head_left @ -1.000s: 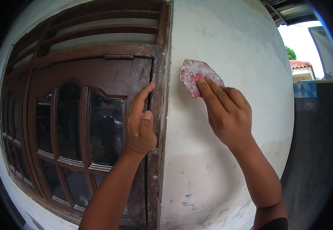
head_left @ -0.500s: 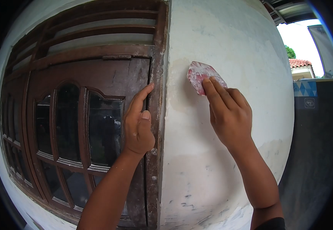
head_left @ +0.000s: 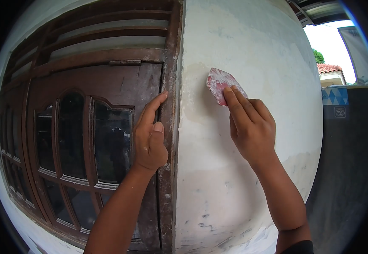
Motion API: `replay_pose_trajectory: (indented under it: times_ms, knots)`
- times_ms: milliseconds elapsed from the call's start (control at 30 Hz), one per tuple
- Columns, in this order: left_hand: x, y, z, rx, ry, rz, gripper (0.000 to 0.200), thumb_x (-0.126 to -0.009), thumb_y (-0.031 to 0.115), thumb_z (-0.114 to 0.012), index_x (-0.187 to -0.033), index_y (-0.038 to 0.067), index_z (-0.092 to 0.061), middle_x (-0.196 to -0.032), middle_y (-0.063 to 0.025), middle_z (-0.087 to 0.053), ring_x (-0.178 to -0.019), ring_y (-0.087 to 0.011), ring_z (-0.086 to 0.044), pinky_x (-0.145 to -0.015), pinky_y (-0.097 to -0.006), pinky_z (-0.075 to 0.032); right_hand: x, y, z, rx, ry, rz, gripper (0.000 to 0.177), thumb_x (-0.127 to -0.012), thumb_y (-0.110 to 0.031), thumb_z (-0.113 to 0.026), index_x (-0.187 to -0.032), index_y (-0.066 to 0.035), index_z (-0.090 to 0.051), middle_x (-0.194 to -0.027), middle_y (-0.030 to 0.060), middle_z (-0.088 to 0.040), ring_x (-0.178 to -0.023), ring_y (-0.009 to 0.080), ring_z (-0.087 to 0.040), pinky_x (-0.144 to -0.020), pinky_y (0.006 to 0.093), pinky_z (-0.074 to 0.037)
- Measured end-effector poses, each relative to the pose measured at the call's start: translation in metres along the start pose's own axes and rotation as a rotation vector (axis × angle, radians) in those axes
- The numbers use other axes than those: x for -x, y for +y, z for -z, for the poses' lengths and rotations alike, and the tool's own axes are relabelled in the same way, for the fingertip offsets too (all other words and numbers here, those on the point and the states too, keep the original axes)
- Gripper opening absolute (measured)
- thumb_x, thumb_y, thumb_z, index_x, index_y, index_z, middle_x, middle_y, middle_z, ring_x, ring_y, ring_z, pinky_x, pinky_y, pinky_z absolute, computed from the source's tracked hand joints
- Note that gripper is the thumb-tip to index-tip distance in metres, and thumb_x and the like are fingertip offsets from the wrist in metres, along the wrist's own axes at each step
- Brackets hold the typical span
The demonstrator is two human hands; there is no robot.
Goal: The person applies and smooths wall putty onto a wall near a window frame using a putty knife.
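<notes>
My right hand grips a flat red scraper smeared with white paste, fingers pressed on its face and the tool against the white wall. Around the scraper the plaster shows a faint beige patch. My left hand is upright beside the brown wooden door frame, its fingers extended and the thumb apart, with nothing held. White specks mark the left hand and the frame.
A brown door with dark glass panes fills the left side, below horizontal wooden slats. Right of the wall stand a dark panel with a blue patterned strip and, farther off, a tiled roof.
The view has shifted slightly, so the door, wall and both hands appear a little farther left. My grip on the scraper looks the same.
</notes>
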State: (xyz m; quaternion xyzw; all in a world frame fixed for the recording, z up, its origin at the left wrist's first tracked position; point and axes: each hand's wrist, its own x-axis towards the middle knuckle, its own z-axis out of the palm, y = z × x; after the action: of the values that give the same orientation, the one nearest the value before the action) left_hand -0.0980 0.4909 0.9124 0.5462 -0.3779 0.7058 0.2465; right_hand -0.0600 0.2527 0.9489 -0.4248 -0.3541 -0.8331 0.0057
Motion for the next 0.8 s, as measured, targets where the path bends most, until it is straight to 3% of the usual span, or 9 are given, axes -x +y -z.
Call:
replay_pose_trajectory:
  times_ms: [100, 167, 267, 333, 367, 400, 467, 633, 800]
  knots:
    - [-0.001, -0.006, 0.002, -0.018, 0.015, -0.03, 0.061, -0.102, 0.034, -0.035, -0.136, -0.014, -0.052, -0.136, -0.0297, -0.059, -0.13, -0.039, -0.057, -0.113, -0.0424, -0.039, 0.018, -0.032, 0.002, -0.08, -0.173, 0.112, 0.041, -0.084, -0.006, -0.061, -0.122, 0.008, -0.067, -0.122, 0.0205, -0.069, -0.089, 0.0222, -0.063, -0.076, 0.0315, -0.056]
    - [0.001, -0.006, 0.002, -0.018, 0.023, -0.03, 0.061, -0.102, 0.033, -0.036, -0.136, -0.014, -0.052, -0.136, -0.0295, -0.059, -0.13, -0.0389, -0.057, -0.113, -0.0425, -0.039, 0.046, -0.067, 0.028, -0.109, -0.192, 0.22, 0.036, -0.085, -0.007, -0.063, -0.119, 0.004, -0.071, -0.115, 0.0162, -0.072, -0.093, 0.0201, -0.064, -0.079, 0.0298, -0.057]
    - [-0.001, -0.004, 0.001, -0.006, 0.061, -0.019, 0.06, -0.102, 0.032, -0.036, -0.137, -0.014, -0.052, -0.135, -0.0292, -0.06, -0.13, -0.0385, -0.057, -0.113, -0.0421, -0.039, 0.043, -0.07, 0.063, -0.168, -0.183, 0.17, 0.033, -0.087, -0.008, -0.065, -0.117, 0.002, -0.072, -0.111, 0.0143, -0.074, -0.089, 0.0184, -0.064, -0.075, 0.029, -0.056]
    - [0.001, -0.005, 0.001, 0.003, 0.048, -0.023, 0.059, -0.101, 0.031, -0.036, -0.137, -0.013, -0.052, -0.135, -0.0287, -0.06, -0.129, -0.0378, -0.058, -0.113, -0.0417, -0.039, 0.016, -0.046, 0.051, -0.09, -0.1, 0.1, 0.033, -0.086, -0.008, -0.066, -0.116, 0.004, -0.072, -0.109, 0.0148, -0.074, -0.085, 0.0192, -0.064, -0.071, 0.0291, -0.055]
    - [0.001, 0.001, 0.002, 0.026, 0.005, 0.048, 0.063, -0.102, 0.034, -0.031, -0.138, -0.014, -0.05, -0.14, -0.0257, -0.056, -0.138, -0.0324, -0.049, -0.12, -0.0413, -0.031, 0.001, -0.031, 0.037, -0.07, -0.019, 0.092, 0.037, -0.084, -0.007, -0.065, -0.118, 0.005, -0.07, -0.112, 0.0161, -0.074, -0.08, 0.0202, -0.062, -0.07, 0.03, -0.053]
    - [0.001, 0.0, 0.001, 0.027, 0.003, 0.05, 0.063, -0.102, 0.034, -0.031, -0.138, -0.014, -0.05, -0.14, -0.0257, -0.056, -0.138, -0.0324, -0.049, -0.12, -0.0413, -0.031, -0.01, -0.019, 0.024, -0.06, -0.032, 0.077, 0.042, -0.081, -0.006, -0.065, -0.122, 0.006, -0.068, -0.114, 0.0174, -0.073, -0.081, 0.021, -0.062, -0.073, 0.0304, -0.054]
    - [0.0, -0.003, 0.001, 0.003, 0.039, 0.011, 0.059, -0.101, 0.03, -0.036, -0.137, -0.013, -0.052, -0.135, -0.0279, -0.06, -0.127, -0.0359, -0.059, -0.112, -0.0411, -0.04, -0.022, -0.01, -0.004, -0.042, -0.006, 0.088, 0.045, -0.081, -0.006, -0.063, -0.124, 0.007, -0.065, -0.115, 0.0188, -0.071, -0.085, 0.0205, -0.062, -0.076, 0.0306, -0.054]
    - [0.0, -0.004, 0.001, 0.011, 0.054, -0.007, 0.058, -0.098, 0.026, -0.037, -0.137, -0.013, -0.052, -0.135, -0.0276, -0.061, -0.127, -0.0356, -0.059, -0.112, -0.0407, -0.04, 0.029, -0.068, 0.018, -0.094, -0.167, 0.288, 0.035, -0.086, -0.009, -0.062, -0.117, 0.008, -0.07, -0.112, 0.0191, -0.072, -0.094, 0.0238, -0.066, -0.084, 0.0328, -0.058]
    - [0.001, 0.0, 0.001, 0.03, 0.051, 0.006, 0.058, -0.096, 0.025, -0.037, -0.137, -0.013, -0.052, -0.135, -0.0275, -0.061, -0.128, -0.0361, -0.058, -0.113, -0.0407, -0.039, 0.047, -0.081, 0.065, -0.23, -0.205, 0.144, 0.031, -0.086, -0.006, -0.065, -0.116, 0.002, -0.073, -0.111, 0.0155, -0.074, -0.088, 0.0213, -0.065, -0.078, 0.0311, -0.057]
